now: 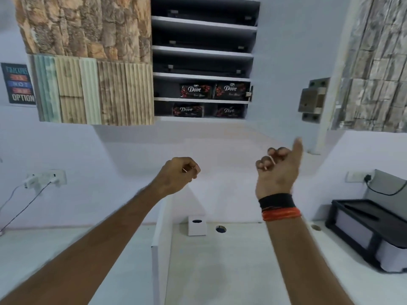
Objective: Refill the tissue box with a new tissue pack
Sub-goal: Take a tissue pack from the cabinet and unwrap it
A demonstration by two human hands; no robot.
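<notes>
A small white cube tissue box (197, 226) with a dark oval slot on top stands at the back of the white desk (220, 267). Several black Dove tissue packs (196, 91) lie on the two lowest shelves of the open wall cabinet (202, 75). My left hand (179, 173) is raised in mid-air below the cabinet, its fingers curled shut with nothing in them. My right hand (279, 168) is also raised, palm toward me, fingers loosely curled and the thumb pointing up. It holds nothing. Both hands are well above the tissue box.
An open cabinet door (88, 62) with wood-pattern panels hangs at the left, another door (374, 62) at the right. A white partition (160, 249) divides the desk. A black rack (365, 230) stands at the right. A cable hole (221, 229) lies beside the box. Wall sockets (46, 178) hold plugs.
</notes>
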